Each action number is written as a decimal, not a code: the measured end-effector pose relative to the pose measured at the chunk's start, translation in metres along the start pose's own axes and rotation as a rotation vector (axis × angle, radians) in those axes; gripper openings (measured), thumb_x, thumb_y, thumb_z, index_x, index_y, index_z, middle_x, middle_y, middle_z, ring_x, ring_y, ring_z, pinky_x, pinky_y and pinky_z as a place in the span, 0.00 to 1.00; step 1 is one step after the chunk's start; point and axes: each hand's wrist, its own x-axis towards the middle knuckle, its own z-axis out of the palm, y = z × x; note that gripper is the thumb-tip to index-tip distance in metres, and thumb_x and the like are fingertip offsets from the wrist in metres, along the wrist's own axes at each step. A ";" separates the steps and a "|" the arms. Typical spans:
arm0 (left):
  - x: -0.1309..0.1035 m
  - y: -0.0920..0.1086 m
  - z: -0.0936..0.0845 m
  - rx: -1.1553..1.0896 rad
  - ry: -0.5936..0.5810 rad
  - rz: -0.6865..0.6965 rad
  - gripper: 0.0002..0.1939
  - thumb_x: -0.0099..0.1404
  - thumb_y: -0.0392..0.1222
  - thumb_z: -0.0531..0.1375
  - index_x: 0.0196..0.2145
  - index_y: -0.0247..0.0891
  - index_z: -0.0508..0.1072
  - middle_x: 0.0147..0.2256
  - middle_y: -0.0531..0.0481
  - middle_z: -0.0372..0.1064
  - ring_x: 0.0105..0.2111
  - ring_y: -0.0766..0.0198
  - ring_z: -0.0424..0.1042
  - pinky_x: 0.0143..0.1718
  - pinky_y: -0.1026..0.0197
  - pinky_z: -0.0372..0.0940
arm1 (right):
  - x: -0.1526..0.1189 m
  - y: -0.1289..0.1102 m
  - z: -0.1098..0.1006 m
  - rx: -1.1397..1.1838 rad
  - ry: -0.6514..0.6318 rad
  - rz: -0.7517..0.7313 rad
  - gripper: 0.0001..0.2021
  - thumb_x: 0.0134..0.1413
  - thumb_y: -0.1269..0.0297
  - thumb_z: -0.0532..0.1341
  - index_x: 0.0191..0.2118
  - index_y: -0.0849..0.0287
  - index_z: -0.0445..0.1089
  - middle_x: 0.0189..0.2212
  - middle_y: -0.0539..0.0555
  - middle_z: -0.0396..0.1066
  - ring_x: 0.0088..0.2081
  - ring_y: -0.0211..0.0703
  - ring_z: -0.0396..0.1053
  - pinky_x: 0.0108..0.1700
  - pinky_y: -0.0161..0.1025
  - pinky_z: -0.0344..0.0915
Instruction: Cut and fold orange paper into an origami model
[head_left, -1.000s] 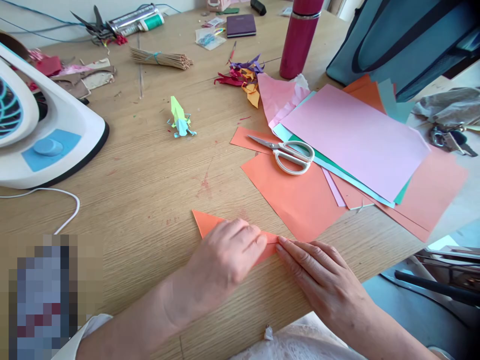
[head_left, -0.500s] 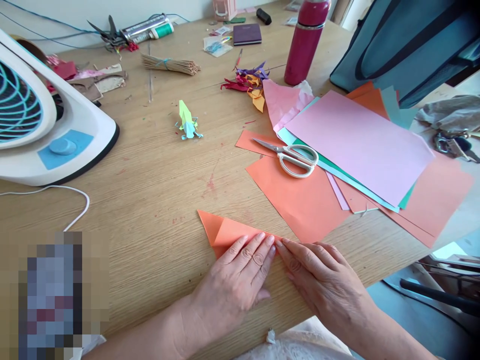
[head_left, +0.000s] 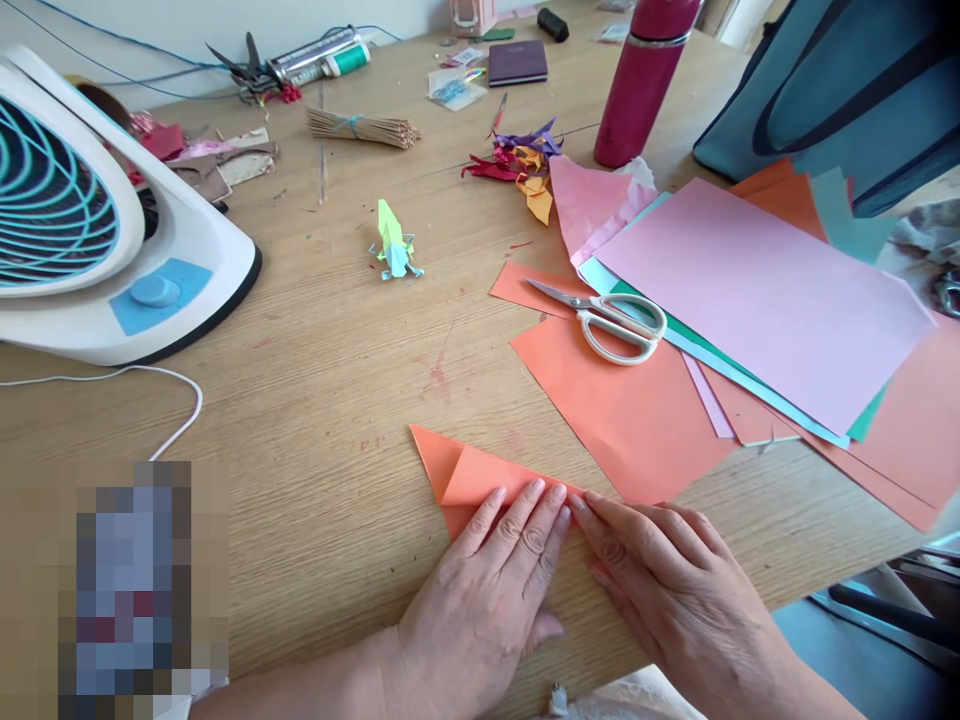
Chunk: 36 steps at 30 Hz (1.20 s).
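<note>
**Pressed Flat at Close Quarters; Risked a Skewed Crease**

Pressed the folded orange paper (head_left: 487, 475) onto the table (head_left: 315, 420) with the fingers of the left hand (head_left: 487, 590), extended and flat, gripping nothing. Set the fingertips of the right hand (head_left: 667, 570) at the narrow right end of the same paper, directly beside the left fingertips. Could not tell whether pinched or merely pressed there, with the underside hidden. Left exposed, beyond the left fingers, a broad flap and a pointed left corner.

Judged the likeliest fault: a skewed crease, caused by unequal pressure between the hands or by a slip at the narrow end. Judged possible also: a scuffed tip, caused by rubbing too hard.

Noted just ahead of the right hand: a loose orange sheet (head_left: 615, 420), with scissors (head_left: 619, 325) lying across its far edge. Risked dragging both through an outward push of the right knuckles. Noted farther ahead and rightward: a pink sheet (head_left: 757, 290), with a maroon bottle (head_left: 645, 90) standing behind.

Noted well ahead of the left hand: a green-and-blue paper figure (head_left: 394, 240); farther left, a white fan (head_left: 217, 225). Could not tell whether running; judged liable, if blowing, to lift loose sheets.
</note>
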 end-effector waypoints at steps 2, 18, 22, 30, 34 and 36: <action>0.000 0.001 0.000 -0.005 -0.005 -0.012 0.39 0.70 0.60 0.53 0.67 0.27 0.56 0.70 0.40 0.45 0.70 0.49 0.44 0.69 0.48 0.41 | 0.000 0.001 0.000 -0.006 -0.007 0.001 0.21 0.66 0.73 0.52 0.62 0.62 0.64 0.56 0.59 0.70 0.47 0.49 0.65 0.48 0.47 0.58; 0.003 0.005 -0.002 -0.031 -0.026 -0.047 0.35 0.71 0.58 0.52 0.65 0.28 0.60 0.70 0.41 0.46 0.70 0.49 0.42 0.69 0.47 0.34 | 0.003 -0.012 0.003 -0.010 -0.062 -0.029 0.25 0.60 0.74 0.50 0.63 0.68 0.61 0.63 0.67 0.61 0.56 0.55 0.63 0.52 0.51 0.63; 0.003 0.004 -0.001 -0.025 -0.045 -0.049 0.36 0.72 0.58 0.51 0.66 0.28 0.58 0.70 0.41 0.43 0.71 0.48 0.38 0.69 0.44 0.34 | 0.000 -0.009 0.005 0.016 -0.062 -0.028 0.27 0.60 0.74 0.50 0.65 0.70 0.57 0.63 0.68 0.61 0.55 0.55 0.64 0.52 0.52 0.63; 0.002 0.003 -0.001 -0.043 -0.054 -0.041 0.38 0.71 0.60 0.52 0.67 0.29 0.56 0.71 0.40 0.42 0.71 0.48 0.33 0.69 0.41 0.28 | -0.002 -0.007 0.009 0.017 -0.038 -0.014 0.29 0.60 0.74 0.51 0.67 0.67 0.56 0.64 0.66 0.61 0.54 0.55 0.65 0.50 0.51 0.65; 0.001 0.003 -0.001 -0.040 -0.050 -0.048 0.38 0.70 0.61 0.52 0.67 0.30 0.56 0.71 0.41 0.42 0.71 0.48 0.33 0.69 0.41 0.31 | -0.002 -0.007 0.010 0.017 -0.033 -0.005 0.30 0.61 0.73 0.51 0.68 0.65 0.53 0.63 0.65 0.62 0.54 0.54 0.66 0.50 0.51 0.65; 0.001 0.002 -0.001 -0.036 -0.051 -0.047 0.39 0.70 0.61 0.52 0.67 0.30 0.56 0.71 0.41 0.41 0.71 0.48 0.33 0.69 0.41 0.35 | -0.002 -0.007 0.009 0.018 -0.031 -0.005 0.30 0.61 0.74 0.50 0.69 0.66 0.52 0.63 0.65 0.63 0.53 0.54 0.66 0.50 0.51 0.65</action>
